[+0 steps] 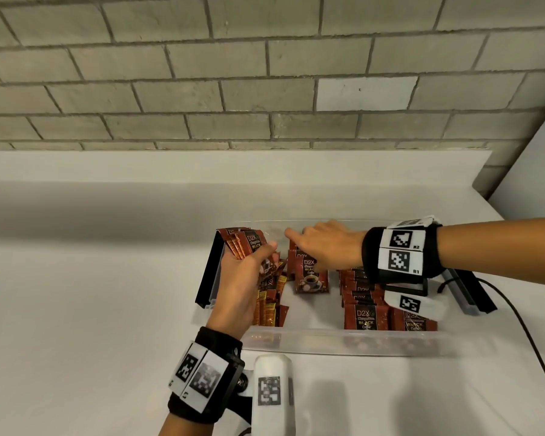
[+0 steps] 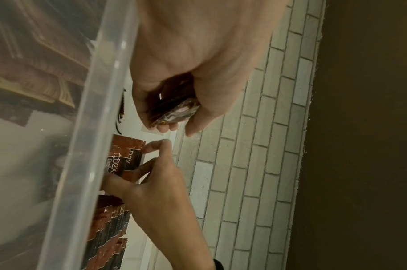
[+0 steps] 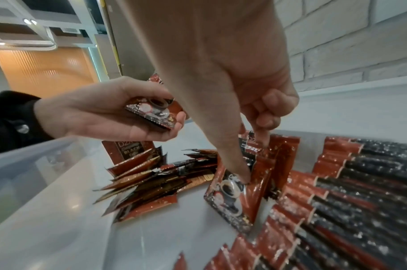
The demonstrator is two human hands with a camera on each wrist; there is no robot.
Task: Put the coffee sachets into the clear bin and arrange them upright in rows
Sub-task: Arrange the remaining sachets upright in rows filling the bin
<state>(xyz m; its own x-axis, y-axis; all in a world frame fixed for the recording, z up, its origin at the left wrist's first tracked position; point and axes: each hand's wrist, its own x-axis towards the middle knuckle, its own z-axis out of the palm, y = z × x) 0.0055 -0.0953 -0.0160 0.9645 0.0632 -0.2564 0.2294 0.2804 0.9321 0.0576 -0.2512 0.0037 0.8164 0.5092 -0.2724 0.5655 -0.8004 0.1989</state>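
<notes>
- Black hinged flap [image 1: 209,272] is seen folded outward at the left end of the clear bin [image 1: 343,341]; the bin sits on a white counter [image 1: 92,294] below a grey brick wall [image 1: 265,73]
- A fanned bundle of coffee sachets [image 1: 244,243] is clasped by the left hand [image 1: 243,278], fingers curled under it and thumb laid across the top; it is judged to be held ready as stock for feeding into the rows
- A loose heap of sachets [image 3: 156,175] is noted lying flat and jumbled on the bin floor below that hand, not yet sorted
- At mid-bin a short middle row [image 1: 309,272] is being stood up; its front sachet [image 3: 235,197] leans, and is steadied by the right hand [image 1: 324,243], thumb pressed on its face and a curled finger hooked over the tops behind, apparently to stop the row toppling
- Further right, packed rows of sachets [image 1: 364,306] stand upright, faces toward the near wall
- A matching black flap [image 1: 472,294] and a black cable [image 1: 523,325] are seen at the right end
- Judgement: roughly half arranged; the heap and the bundle remain
</notes>
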